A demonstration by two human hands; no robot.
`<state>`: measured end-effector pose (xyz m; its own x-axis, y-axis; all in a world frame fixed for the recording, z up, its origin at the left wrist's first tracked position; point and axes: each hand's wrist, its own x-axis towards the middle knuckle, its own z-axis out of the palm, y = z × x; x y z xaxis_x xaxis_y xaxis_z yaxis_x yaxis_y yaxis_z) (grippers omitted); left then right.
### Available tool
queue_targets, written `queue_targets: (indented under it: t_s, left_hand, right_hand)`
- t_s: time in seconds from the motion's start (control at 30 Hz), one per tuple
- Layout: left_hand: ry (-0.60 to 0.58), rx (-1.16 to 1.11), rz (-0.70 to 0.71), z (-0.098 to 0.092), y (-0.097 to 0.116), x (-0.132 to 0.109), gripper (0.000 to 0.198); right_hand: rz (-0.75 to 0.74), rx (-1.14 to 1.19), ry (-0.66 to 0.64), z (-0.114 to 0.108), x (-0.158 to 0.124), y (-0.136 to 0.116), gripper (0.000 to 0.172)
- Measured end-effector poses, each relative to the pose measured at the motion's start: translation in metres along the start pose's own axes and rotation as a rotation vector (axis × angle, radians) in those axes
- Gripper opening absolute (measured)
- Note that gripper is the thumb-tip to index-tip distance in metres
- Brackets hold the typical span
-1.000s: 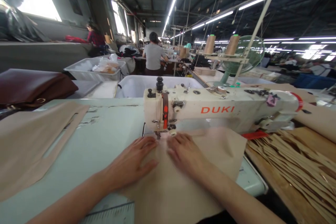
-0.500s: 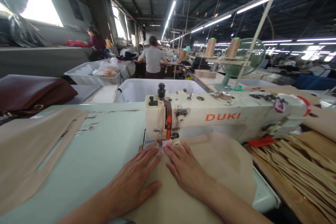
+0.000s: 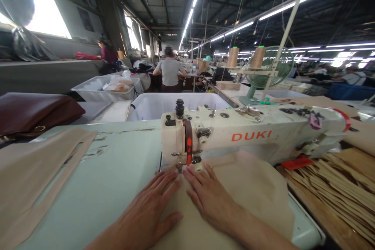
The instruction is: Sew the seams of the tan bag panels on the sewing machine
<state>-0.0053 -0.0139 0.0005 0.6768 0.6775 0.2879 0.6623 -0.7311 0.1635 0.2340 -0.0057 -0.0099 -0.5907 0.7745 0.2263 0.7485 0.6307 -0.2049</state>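
Note:
A beige sheet of fabric or leather (image 3: 249, 187) lies under the head of a white sewing machine (image 3: 216, 136) marked DUKI. My left hand (image 3: 149, 203) rests flat on the sheet's left part, fingers stretched toward the needle area, thumb out to the right. Flat on the same sheet, just right of the needle, is my right hand (image 3: 208, 195), its fingers spread and pointing forward. Both sets of fingertips sit close to the presser foot, which they partly hide.
Another beige piece (image 3: 38, 175) with a slot lies left on the pale green table (image 3: 117, 172). A brown bag (image 3: 38, 111) sits behind it. Beige strips (image 3: 331, 179) and a red object (image 3: 297, 163) lie right. White bins (image 3: 140, 105), thread cones (image 3: 233, 57) and a fan (image 3: 272, 66) stand behind. A person (image 3: 170, 70) sits ahead.
The view has tilted up slightly, so the machine and table appear lower. Both hands stay flat on the beige sheet near the needle, with little visible shift relative to the machine.

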Motion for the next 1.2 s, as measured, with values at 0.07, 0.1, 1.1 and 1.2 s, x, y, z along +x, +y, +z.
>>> queue_targets:
  t_s: [0.07,0.1,1.1,1.2]
  left_hand:
    - [-0.006,0.008,-0.004,0.0,-0.002,0.001,0.064]
    - [-0.007,0.012,-0.002,0.0,-0.003,0.002,0.064]
    - [-0.067,0.042,0.006,0.003,-0.011,0.001,0.066]
    - [-0.08,0.048,0.005,0.002,-0.011,0.0,0.066]
  right_hand:
    - [0.005,-0.004,0.01,0.001,0.001,0.0,0.049]
    - [0.009,-0.007,0.015,0.002,0.001,0.0,0.049]
    - [0.068,-0.009,-0.033,0.004,0.007,-0.005,0.05]
    - [0.051,-0.019,-0.011,0.004,0.006,-0.004,0.05]
